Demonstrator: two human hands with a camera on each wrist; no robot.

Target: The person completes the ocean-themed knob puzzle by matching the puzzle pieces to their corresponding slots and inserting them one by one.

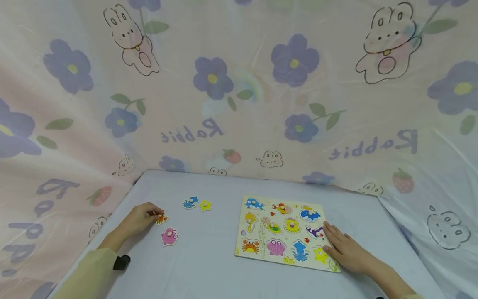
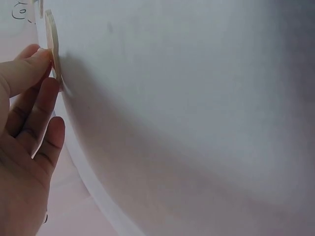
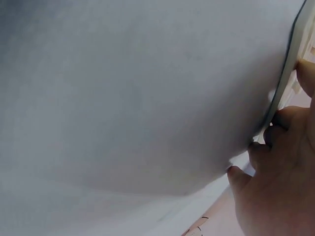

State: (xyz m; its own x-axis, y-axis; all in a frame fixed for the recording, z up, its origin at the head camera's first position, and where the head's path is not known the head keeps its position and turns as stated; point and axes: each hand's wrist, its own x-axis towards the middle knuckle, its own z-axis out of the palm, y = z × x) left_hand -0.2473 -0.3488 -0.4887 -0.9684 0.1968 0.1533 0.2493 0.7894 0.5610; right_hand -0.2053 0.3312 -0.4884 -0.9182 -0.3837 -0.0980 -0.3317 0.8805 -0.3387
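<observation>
My left hand [image 1: 140,217] pinches an orange crab puzzle piece [image 1: 162,219] between thumb and fingertips at the table's left side. From the left wrist view, that piece [image 2: 53,46] appears edge-on, tilted up close to the cloth. Just below it in the head view lies a pink shell piece [image 1: 169,237] with a small knob. At the right, my right hand [image 1: 349,251] rests along the right edge of a wooden sea-animal puzzle board [image 1: 261,259], the thumb over its top. Its fingertips touch the board's side in the right wrist view.
A blue squid piece [image 1: 190,202] and a yellow starfish piece [image 1: 205,205] lie side by side, farther back than the crab. Several knobbed pieces sit in the board, including a yellow octopus [image 1: 292,225]. A printed curtain [image 1: 246,124] rises behind the white-covered table [image 1: 201,270].
</observation>
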